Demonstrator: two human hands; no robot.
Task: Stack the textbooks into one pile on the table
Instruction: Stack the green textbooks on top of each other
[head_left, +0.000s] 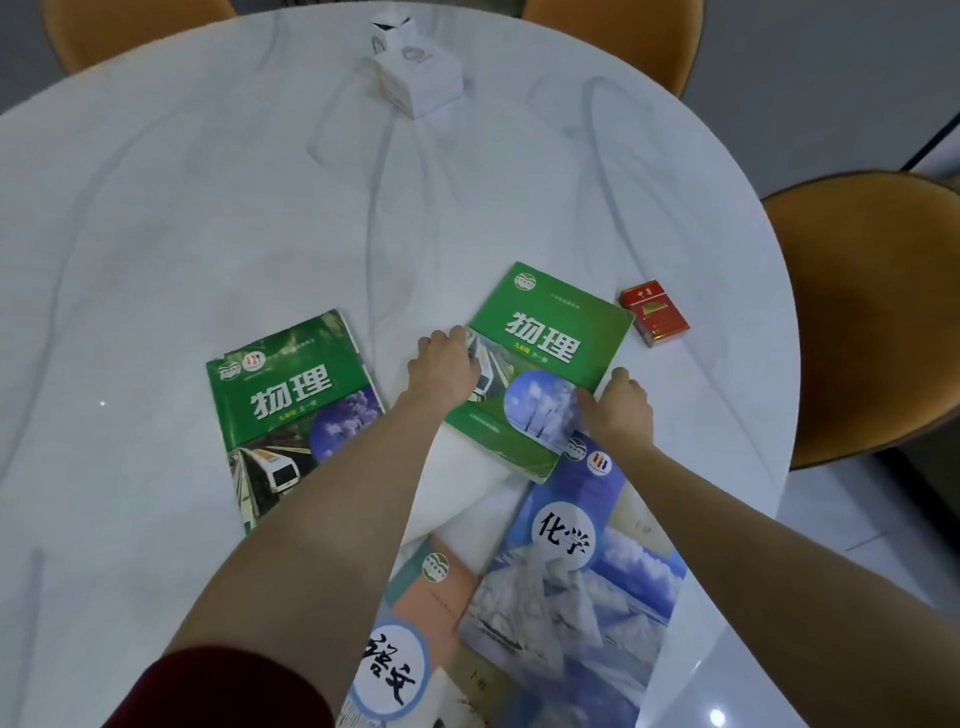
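A green physics textbook (550, 332) lies tilted right of the table's middle. My left hand (444, 366) grips its left edge and my right hand (621, 408) grips its lower right corner. Its near corner overlaps a blue chemistry textbook (582, 587) by the front edge. A second green physics textbook (283, 400) lies flat to the left, partly under my left forearm. A pink and white textbook (410, 649) sits at the very front, half hidden by my arm and by the chemistry book.
A red cigarette pack (653, 313) lies just right of the held book. A white tissue box (415, 78) stands at the far side of the white marble table (208, 208). Orange chairs (872, 312) ring the table at the right and back.
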